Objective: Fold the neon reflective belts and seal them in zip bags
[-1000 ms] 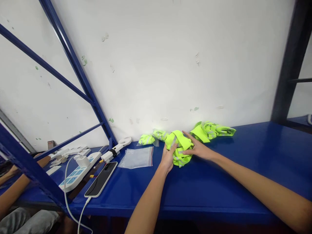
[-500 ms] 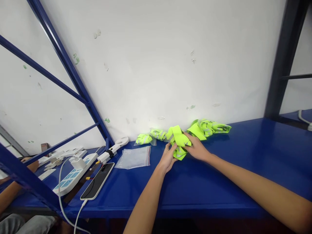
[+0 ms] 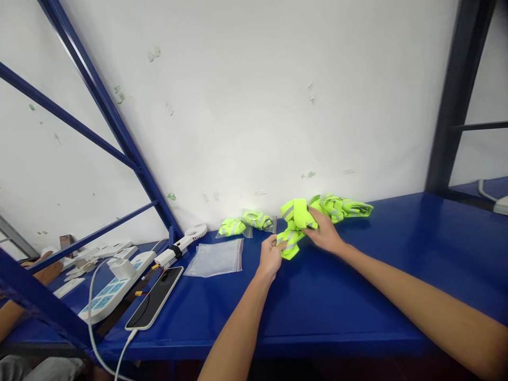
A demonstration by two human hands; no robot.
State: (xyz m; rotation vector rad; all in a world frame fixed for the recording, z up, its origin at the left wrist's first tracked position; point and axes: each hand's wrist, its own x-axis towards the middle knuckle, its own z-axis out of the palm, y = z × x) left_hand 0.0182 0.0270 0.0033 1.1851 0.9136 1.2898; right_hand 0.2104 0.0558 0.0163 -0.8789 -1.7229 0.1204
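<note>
Neon-yellow strap bundle [image 3: 294, 214] clamped at top by right hand [image 3: 326, 236], pinched at bottom by left hand [image 3: 271, 257]; long axis upright over bench [image 3: 357, 296].

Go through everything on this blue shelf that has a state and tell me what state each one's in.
Left hand: pinching the low end of the folded strap.
Right hand: closed on its upper folds.
Zip bag: flat, looks empty.
Bagged straps: packed, by the wall.
Loose straps: heaped, unbagged.
Phone: screen dark, cable plugged in.
Power strip: white charger plugged in.
Fan: lying down.
</note>
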